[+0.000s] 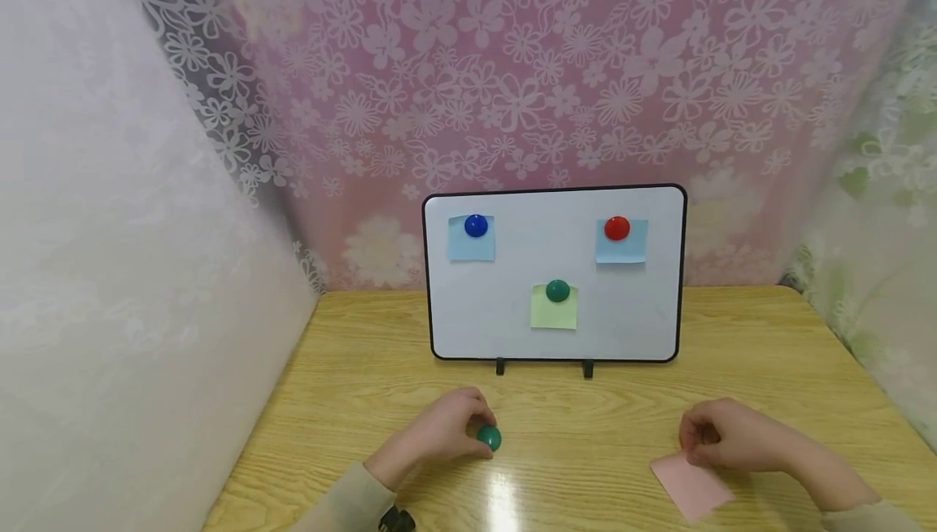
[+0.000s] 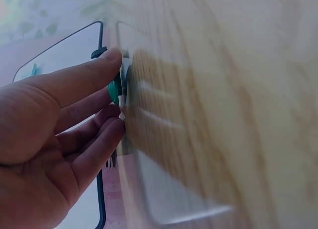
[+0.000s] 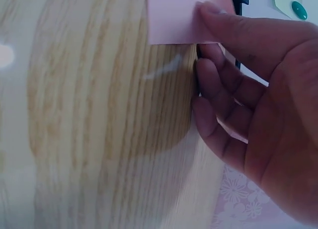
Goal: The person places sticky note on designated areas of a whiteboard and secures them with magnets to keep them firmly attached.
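On the table in front of the whiteboard, my left hand [image 1: 446, 426] has its thumb and fingers curled about a round green magnet [image 1: 489, 437]. The left wrist view shows the green magnet [image 2: 114, 91] between thumb and fingertips, close to the tabletop. To the right, my right hand [image 1: 735, 434] pinches the upper edge of a pink sticky note [image 1: 691, 487]. In the right wrist view the thumb lies over the pink note [image 3: 174, 18]; the finger behind it is partly hidden.
A whiteboard [image 1: 505, 312] stands on small black feet at the back. Blue [image 1: 476, 225], red [image 1: 617, 228] and green [image 1: 558, 290] magnets sit on two light blue notes and a yellow-green one. A patterned curtain [image 1: 512, 68] hangs behind.
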Motion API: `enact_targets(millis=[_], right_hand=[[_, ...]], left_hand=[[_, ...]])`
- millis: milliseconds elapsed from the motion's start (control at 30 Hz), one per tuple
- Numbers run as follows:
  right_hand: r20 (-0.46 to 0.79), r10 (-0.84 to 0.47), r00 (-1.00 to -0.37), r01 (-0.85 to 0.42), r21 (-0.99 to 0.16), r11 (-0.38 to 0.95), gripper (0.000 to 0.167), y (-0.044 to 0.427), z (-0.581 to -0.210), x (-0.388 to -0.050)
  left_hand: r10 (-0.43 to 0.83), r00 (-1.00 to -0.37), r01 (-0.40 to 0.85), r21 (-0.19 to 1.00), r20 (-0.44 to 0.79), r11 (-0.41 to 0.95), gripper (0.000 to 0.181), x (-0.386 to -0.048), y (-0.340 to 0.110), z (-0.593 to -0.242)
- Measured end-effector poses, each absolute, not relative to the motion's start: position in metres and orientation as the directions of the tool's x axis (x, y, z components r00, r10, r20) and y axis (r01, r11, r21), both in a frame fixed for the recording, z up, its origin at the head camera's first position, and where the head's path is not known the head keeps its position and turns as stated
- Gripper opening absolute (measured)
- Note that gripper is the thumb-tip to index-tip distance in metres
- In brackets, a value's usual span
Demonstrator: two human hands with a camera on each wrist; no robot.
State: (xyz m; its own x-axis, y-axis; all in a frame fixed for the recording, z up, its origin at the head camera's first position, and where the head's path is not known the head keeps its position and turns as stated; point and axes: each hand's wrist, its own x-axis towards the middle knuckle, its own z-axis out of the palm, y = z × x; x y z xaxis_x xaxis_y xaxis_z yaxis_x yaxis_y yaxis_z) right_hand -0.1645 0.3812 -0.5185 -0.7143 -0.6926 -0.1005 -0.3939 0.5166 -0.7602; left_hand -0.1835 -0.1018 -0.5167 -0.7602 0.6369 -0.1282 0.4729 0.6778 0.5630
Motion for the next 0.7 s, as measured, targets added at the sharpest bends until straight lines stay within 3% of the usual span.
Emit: enact_targets(millis=[267, 700], right_hand=[[-0.052, -0.685, -0.726, -0.433, -0.739, 0.515, 0.015, 0.375, -0.517, -0.165], [-0.072, -0.673, -0.736, -0.373, -0.787, 0.492, 0.007, 0.368, -0.519, -0.167]], left_hand=[[0.634, -0.766, 0.452, 0.612, -0.107, 0.649, 0.033, -0.187, -0.103, -0.519], [0.634, -0.764, 0.422, 0.651, -0.119, 0.631, 0.033, -0.186, -0.105, -0.519]])
